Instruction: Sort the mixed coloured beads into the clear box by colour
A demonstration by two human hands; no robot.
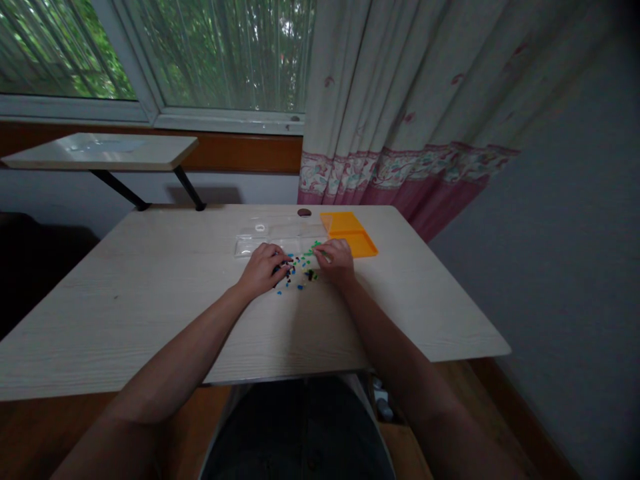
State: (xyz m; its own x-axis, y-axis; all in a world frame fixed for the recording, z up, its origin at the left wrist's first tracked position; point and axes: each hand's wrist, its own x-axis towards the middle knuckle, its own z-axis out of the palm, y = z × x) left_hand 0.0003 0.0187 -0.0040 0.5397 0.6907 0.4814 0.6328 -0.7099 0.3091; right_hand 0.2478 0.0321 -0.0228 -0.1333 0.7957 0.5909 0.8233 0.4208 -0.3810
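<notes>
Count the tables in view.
2. The large table in front, bearing the coloured pieces; a small table at upper left, below the window. Others may lie outside the picture.

This looks like a room in a home, not a workplace. A flowered curtain (400, 100) with a pink patterned hem hangs beside a sliding window (225, 53) that looks out on green trees. A plain light wooden table (150, 300) stands on a wooden floor (480, 380) against a bare painted wall (575, 233), with a small side table (100, 150) under the window sill. Small coloured bits (299, 270) and an orange tray (350, 233) lie on the table
</notes>
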